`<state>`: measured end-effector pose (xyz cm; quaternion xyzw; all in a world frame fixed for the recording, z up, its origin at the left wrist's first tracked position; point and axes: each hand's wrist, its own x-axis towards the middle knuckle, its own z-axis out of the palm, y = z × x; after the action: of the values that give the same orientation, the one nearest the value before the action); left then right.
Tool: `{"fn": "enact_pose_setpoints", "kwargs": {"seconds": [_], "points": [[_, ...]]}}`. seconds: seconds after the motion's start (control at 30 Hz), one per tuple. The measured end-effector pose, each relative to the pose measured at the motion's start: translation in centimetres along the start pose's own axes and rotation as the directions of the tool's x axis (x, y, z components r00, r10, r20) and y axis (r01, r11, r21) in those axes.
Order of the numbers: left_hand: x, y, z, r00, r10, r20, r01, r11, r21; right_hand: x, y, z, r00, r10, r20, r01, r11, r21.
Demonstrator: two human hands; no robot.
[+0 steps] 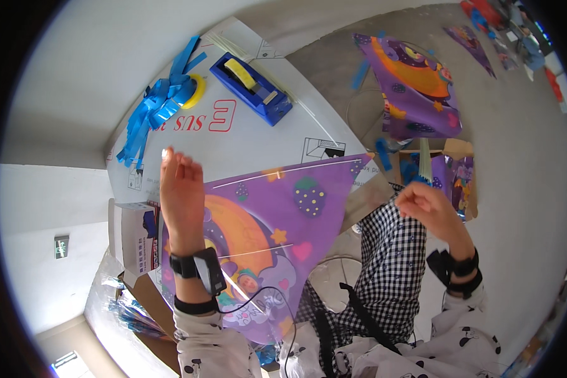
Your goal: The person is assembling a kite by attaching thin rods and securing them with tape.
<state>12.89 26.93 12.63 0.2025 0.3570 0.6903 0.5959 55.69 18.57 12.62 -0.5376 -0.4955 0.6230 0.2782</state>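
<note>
A purple triangular kite (pixel 324 236) printed with an orange moon, stars and berries lies across the table edge and my lap. My left hand (pixel 181 195) is raised above its left corner, fingers loosely bent and apart, holding nothing. Over my checked trouser leg, my right hand (pixel 425 206) has its fingers curled in; whatever they hold, if anything, is hidden. Thin pale rods (pixel 424 162) stand up just beyond that hand. Blue ribbon strips (pixel 160 104) lie bunched at the far left beside a yellow tape roll (pixel 197 91).
A blue tape dispenser (pixel 258 94) stands on the white table board (pixel 277 135). A second purple printed sheet (pixel 416 88) is at the far right, above an open carton (pixel 463 151). To my left is a white box (pixel 132 233). A thin black cable (pixel 293 321) runs from my left wrist.
</note>
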Motion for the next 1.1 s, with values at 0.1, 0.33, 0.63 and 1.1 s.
{"fn": "enact_pose_setpoints", "kwargs": {"seconds": [0.1,0.33,0.63,1.1], "points": [[-2.4,1.1,-3.3,0.995,0.077,-0.059,-0.076,0.997,0.027,3.7,-1.1,0.1,0.993,-0.011,0.121,0.021,0.996,-0.089],[-4.7,-1.1,-8.9,0.973,0.088,-0.212,-0.074,0.995,0.072,7.5,-1.2,1.7,0.991,0.109,0.081,-0.093,0.978,-0.187],[-3.4,-2.2,-10.6,0.961,0.041,-0.275,0.025,0.973,0.231,9.0,1.7,1.0,0.997,0.059,0.055,-0.048,0.982,-0.185],[-1.3,-4.9,-12.7,0.925,0.309,-0.222,-0.039,0.657,0.753,12.4,6.1,2.4,0.955,-0.205,-0.214,0.146,0.955,-0.26]]}}
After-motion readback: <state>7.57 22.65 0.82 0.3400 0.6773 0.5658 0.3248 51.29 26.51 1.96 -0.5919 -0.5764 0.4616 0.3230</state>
